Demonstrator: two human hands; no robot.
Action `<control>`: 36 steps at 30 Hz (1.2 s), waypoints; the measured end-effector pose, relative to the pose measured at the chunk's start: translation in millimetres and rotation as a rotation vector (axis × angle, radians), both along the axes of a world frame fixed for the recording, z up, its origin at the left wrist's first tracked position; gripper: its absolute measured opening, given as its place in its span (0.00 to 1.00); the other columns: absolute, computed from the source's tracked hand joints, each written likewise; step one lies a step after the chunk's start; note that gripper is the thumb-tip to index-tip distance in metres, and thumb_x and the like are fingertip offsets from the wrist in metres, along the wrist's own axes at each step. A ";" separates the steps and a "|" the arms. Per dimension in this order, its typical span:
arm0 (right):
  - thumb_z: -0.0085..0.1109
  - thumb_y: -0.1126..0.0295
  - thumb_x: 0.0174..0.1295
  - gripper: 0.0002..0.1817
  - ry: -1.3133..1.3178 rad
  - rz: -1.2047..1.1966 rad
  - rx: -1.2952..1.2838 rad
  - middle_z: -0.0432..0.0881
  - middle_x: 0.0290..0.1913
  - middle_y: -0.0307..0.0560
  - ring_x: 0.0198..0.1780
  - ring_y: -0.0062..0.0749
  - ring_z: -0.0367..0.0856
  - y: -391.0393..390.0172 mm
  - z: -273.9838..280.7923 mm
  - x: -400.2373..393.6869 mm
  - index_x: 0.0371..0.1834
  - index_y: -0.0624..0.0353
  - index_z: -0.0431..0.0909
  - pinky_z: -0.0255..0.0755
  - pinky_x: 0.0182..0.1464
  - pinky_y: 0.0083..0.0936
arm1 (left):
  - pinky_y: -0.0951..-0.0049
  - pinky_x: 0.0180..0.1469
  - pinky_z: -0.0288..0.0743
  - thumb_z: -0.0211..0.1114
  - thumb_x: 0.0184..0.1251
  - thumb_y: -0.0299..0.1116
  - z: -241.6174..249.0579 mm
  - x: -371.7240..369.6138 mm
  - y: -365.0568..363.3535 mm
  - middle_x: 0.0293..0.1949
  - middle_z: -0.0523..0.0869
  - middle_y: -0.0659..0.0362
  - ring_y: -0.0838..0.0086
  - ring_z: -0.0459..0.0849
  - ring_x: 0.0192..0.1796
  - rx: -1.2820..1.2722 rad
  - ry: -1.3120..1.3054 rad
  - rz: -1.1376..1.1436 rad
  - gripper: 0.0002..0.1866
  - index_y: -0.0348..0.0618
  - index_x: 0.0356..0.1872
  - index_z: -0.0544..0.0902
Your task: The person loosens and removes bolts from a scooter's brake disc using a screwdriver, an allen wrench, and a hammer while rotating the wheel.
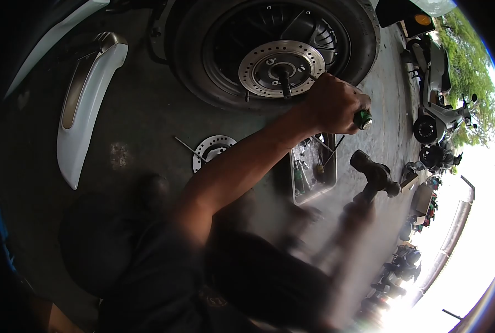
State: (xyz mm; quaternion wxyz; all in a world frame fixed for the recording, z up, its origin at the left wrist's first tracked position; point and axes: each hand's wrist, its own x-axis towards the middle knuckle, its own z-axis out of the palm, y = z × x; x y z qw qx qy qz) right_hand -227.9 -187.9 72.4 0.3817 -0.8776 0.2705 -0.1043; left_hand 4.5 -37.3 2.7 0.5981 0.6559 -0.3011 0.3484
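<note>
My left hand is closed round a green-handled tool, whose butt sticks out of the fist. Its thin shaft points at the drilled brake disc on the wheel hub. The tip's exact contact is hard to make out. A threaded axle stands out of the hub beside it, in the black wheel. To the right, a hammer has its head raised near my left fist, apart from the tool. My right hand, smeared by motion, is closed on its handle.
A metal tray with small parts and tools lies below my left wrist. Another drilled disc is partly behind my forearm. A white curved panel lies at left. Scooters stand at right.
</note>
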 end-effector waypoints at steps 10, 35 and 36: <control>0.48 0.63 0.77 0.11 -0.302 0.131 -0.057 0.69 0.19 0.33 0.19 0.12 0.67 37.9 5.5 27.9 0.41 0.59 0.71 0.60 0.21 0.15 | 0.66 0.25 0.77 0.70 0.46 0.36 -0.2 3.1 -0.5 0.20 0.84 0.64 0.68 0.87 0.25 -0.002 0.000 0.019 0.06 0.53 0.20 0.80; 0.57 0.59 0.73 0.22 0.188 0.145 -0.375 0.80 0.28 0.40 0.26 0.29 0.73 -28.5 -53.9 -39.9 0.62 0.63 0.75 0.69 0.30 0.31 | 0.67 0.25 0.77 0.73 0.44 0.33 14.5 -0.7 7.2 0.22 0.86 0.64 0.69 0.88 0.25 -0.040 -0.048 0.094 0.07 0.51 0.22 0.82; 0.56 0.58 0.73 0.21 0.277 0.113 -0.301 0.79 0.27 0.41 0.25 0.28 0.73 -30.8 -59.9 -50.1 0.58 0.64 0.75 0.69 0.30 0.30 | 0.68 0.25 0.78 0.72 0.46 0.32 20.1 -1.2 3.7 0.22 0.86 0.64 0.69 0.88 0.25 -0.076 -0.046 0.081 0.06 0.51 0.21 0.81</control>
